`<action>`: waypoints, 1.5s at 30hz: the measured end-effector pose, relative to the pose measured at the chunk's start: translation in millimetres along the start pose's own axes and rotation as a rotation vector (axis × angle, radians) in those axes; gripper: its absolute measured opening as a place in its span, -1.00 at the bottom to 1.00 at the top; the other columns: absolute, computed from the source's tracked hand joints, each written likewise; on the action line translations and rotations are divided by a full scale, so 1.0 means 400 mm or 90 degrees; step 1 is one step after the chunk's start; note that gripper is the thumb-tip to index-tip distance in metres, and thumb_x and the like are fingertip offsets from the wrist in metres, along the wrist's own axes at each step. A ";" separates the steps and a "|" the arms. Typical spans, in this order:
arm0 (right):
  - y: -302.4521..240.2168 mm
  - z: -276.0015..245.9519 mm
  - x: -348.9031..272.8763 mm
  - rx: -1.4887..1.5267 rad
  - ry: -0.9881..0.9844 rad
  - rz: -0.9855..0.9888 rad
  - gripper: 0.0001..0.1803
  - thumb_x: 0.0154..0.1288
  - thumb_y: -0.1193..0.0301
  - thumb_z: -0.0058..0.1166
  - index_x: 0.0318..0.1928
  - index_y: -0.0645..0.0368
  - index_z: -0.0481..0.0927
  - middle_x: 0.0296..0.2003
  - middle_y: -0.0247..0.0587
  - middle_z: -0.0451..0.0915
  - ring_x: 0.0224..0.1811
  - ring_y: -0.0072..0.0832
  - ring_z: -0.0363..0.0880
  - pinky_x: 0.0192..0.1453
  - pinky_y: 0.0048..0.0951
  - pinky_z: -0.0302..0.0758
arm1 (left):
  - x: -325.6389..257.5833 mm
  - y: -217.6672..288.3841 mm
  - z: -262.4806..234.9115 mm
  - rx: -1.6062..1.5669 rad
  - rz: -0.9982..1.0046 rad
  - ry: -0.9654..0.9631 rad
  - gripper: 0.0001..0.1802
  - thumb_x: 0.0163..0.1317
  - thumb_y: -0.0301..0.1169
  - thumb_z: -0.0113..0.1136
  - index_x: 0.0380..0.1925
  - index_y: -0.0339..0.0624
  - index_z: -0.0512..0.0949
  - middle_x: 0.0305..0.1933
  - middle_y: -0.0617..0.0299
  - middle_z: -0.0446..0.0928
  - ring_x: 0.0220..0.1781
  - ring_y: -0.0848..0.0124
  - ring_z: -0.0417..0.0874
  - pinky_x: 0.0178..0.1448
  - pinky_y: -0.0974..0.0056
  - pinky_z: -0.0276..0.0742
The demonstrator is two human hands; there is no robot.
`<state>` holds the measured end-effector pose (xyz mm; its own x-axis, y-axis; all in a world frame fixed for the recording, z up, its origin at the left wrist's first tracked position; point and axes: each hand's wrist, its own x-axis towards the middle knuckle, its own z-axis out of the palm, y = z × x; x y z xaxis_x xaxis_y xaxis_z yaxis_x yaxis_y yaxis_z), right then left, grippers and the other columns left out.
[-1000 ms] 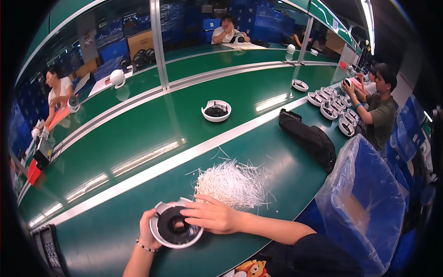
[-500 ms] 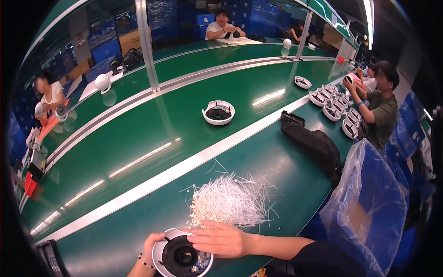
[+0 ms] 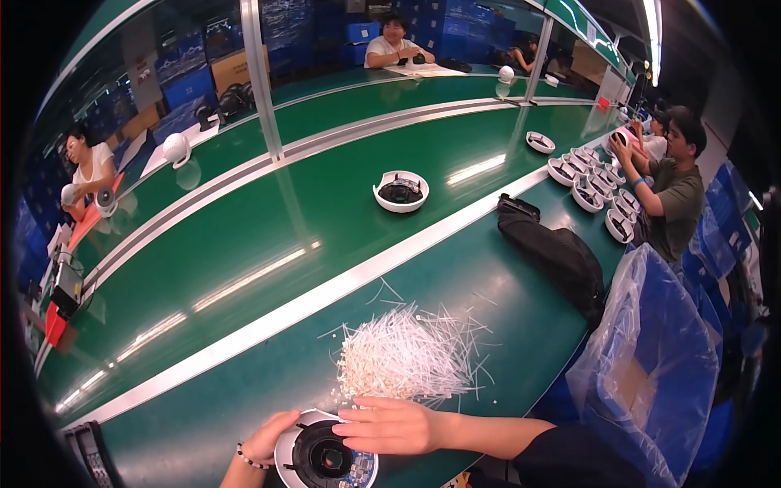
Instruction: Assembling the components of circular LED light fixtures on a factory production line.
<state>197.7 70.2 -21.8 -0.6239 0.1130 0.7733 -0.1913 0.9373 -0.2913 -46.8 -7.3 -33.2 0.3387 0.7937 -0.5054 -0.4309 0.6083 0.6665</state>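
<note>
A round white camera housing (image 3: 284,462) sits at the near edge of the bench in front of me, its hollow side up. Inside it are a black ring (image 3: 307,452) with a central hole and a small blue circuit board (image 3: 359,471). My left hand (image 3: 271,438), with a beaded bracelet at the wrist, grips the housing's left rim. Stretched fingers of my right hand (image 3: 397,428) lie over its upper right rim and reach the black ring; what is under them is hidden. Just beyond my right hand spreads a pile of thin white plastic ties (image 3: 411,350).
A similar housing (image 3: 401,206) rides the green conveyor (image 3: 309,220) beyond a white rail (image 3: 268,315). A black bag (image 3: 553,259) lies right on the bench, beside a plastic-lined blue bin (image 3: 643,366). Several housings (image 3: 587,195) stand before a co-worker (image 3: 675,183). A black tray (image 3: 88,455) is at left.
The housings on the conveyor have slid to the right. The housing in my left hand has shifted slightly right and down, and my right fingers have straightened a little.
</note>
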 end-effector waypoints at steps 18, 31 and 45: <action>-0.012 0.016 0.002 0.064 -0.027 -0.024 -0.79 0.08 0.52 -0.06 -0.23 0.27 0.51 -0.05 -0.09 0.47 0.03 -0.19 0.44 0.11 -0.17 0.36 | -0.001 0.014 0.008 0.291 -0.038 -0.017 -0.55 0.33 -0.18 -0.25 -0.13 -0.38 0.42 -0.17 0.17 0.51 -0.18 0.48 0.50 -0.05 0.39 0.41; -0.020 0.025 0.002 0.002 0.023 0.021 -0.70 0.03 0.52 -0.03 -0.14 0.27 0.45 0.02 -0.03 0.41 0.12 -0.09 0.32 0.12 -0.11 0.33 | 0.005 0.013 0.012 0.169 0.001 0.018 -0.54 0.30 -0.15 -0.19 -0.18 -0.41 0.45 -0.22 0.11 0.53 -0.25 0.44 0.55 -0.16 0.38 0.48; -0.031 0.041 0.013 -0.021 0.086 0.088 -0.39 -0.03 0.53 0.12 0.09 0.12 0.22 0.16 0.05 0.20 0.18 -0.05 0.17 0.10 -0.16 0.34 | 0.021 0.211 -0.432 -0.139 0.554 0.430 -0.48 0.27 -0.01 -0.25 -0.01 -0.23 0.31 0.00 0.11 0.40 -0.01 0.24 0.48 0.01 0.11 0.49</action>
<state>184.4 53.8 -23.3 -0.5348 0.2823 0.7964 -0.0840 0.9201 -0.3826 -224.9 51.9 -76.0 -0.6432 0.7503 -0.1526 -0.4597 -0.2191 0.8606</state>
